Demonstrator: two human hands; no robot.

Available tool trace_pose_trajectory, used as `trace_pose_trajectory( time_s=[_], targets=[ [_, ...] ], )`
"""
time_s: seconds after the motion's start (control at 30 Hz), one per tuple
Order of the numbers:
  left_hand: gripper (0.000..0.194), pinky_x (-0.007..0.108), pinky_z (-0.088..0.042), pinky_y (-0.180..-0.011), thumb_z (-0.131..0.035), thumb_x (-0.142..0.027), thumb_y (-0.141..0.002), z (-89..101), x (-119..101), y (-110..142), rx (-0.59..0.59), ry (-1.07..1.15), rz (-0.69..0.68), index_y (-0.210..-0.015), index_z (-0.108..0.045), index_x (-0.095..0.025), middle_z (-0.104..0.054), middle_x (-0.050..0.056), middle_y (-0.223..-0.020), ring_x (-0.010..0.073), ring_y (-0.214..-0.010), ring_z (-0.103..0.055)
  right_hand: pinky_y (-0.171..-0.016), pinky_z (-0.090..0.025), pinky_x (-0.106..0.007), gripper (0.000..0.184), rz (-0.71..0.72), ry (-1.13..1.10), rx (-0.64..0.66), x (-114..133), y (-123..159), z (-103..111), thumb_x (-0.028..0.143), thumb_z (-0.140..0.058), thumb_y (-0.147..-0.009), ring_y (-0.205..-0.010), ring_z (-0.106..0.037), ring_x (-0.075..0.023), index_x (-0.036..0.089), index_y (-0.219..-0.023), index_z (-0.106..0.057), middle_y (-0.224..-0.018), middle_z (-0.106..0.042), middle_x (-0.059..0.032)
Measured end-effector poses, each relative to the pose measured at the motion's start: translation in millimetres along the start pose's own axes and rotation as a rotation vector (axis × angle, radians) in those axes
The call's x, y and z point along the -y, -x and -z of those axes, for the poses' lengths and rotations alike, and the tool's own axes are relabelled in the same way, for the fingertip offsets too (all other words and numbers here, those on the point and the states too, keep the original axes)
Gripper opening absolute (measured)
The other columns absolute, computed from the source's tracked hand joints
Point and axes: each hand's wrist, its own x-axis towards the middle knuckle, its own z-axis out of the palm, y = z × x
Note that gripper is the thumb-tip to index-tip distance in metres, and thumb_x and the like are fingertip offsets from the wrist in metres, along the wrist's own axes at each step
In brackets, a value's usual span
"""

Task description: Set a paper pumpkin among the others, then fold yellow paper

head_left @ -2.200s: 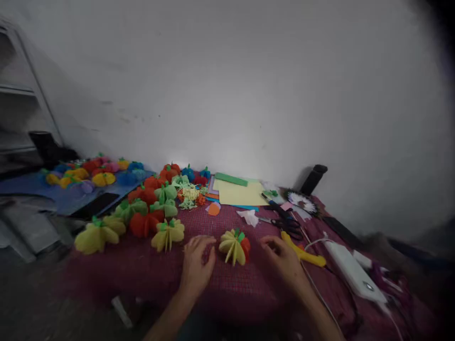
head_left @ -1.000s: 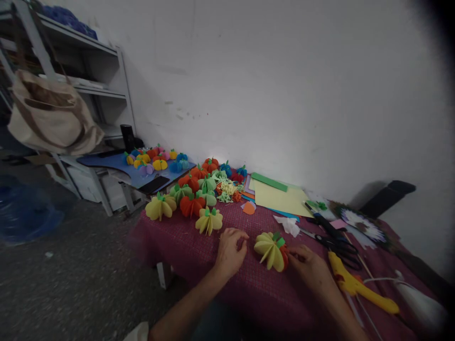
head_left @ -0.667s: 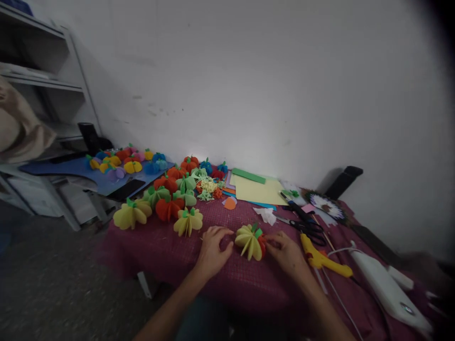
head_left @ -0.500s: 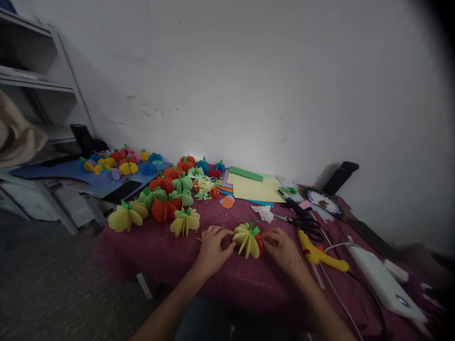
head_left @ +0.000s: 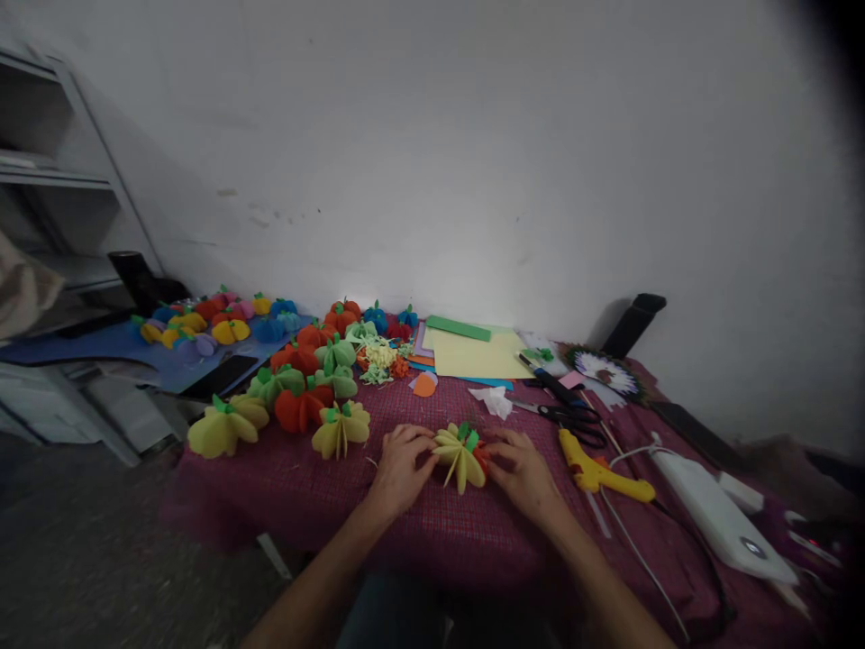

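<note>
A yellow folded-paper pumpkin (head_left: 460, 461) with a green stem and leaf stands on the table's front part, between my two hands. My left hand (head_left: 404, 470) is curled at its left side, thumb and fingertips on the paper edges. On its right side orange-red paper folds (head_left: 482, 458) show, partly covered; whether they belong to a separate pumpkin I cannot tell. My right hand (head_left: 523, 473) pinches at these folds with bent fingers. Left of my left hand stands another yellow paper pumpkin (head_left: 341, 430), apart from it.
Several finished paper pumpkins (head_left: 297, 361) crowd the left side, more on a blue table (head_left: 155, 361). Behind lie paper sheets (head_left: 477, 351) and a crumpled tissue (head_left: 496, 402). Scissors (head_left: 568, 416), a yellow glue gun (head_left: 605, 473), cables and a white power bank-like box (head_left: 723, 518) lie right.
The view has shifted slightly, so most things sit further left. Both hands stay at the yellow pumpkin, which has turned or tilted slightly at most.
</note>
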Motion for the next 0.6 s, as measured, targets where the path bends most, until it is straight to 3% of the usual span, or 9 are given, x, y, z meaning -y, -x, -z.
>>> trace_pose_trajectory(
  time_s=[0.37, 0.47, 0.6],
  targets=[
    [0.012, 0.036, -0.035, -0.084, -0.055, -0.02, -0.078, 8.8, 0.5, -3.6, 0.024, -0.026, 0.036, -0.082, -0.065, -0.024, -0.063, 0.002, -0.103, 0.0198, -0.1, -0.05, -0.079, -0.044, -0.031, 0.018, 0.021, -0.137, 0.146, 6.6, -9.1, 0.8, 0.024, -0.052, -0.079, -0.087, -0.059, -0.0183, 0.023, -0.084, -0.069, -0.092, -0.067, -0.0045],
    [0.013, 0.038, -0.034, -0.084, -0.054, -0.025, -0.079, 24.7, -3.0, -15.5, 0.057, -0.131, 0.025, -0.083, -0.067, -0.025, -0.063, 0.003, -0.106, 0.0219, -0.101, -0.049, -0.071, -0.044, -0.027, 0.019, -0.01, -0.172, 0.131, 7.2, -20.0, -3.7, 0.024, -0.05, -0.078, -0.078, -0.06, -0.0164, 0.022, -0.082, -0.069, -0.086, -0.068, -0.0032],
    [0.015, 0.037, -0.034, -0.082, -0.057, -0.033, -0.076, 57.9, -5.9, -50.5, 0.126, -0.294, -0.008, -0.079, -0.068, -0.024, -0.063, 0.004, -0.104, 0.0239, -0.098, -0.05, -0.064, -0.042, -0.025, 0.017, -0.02, -0.153, 0.078, 11.8, -48.0, -15.2, 0.024, -0.051, -0.077, -0.072, -0.058, -0.0156, 0.021, -0.078, -0.068, -0.079, -0.067, -0.0023]
  ],
)
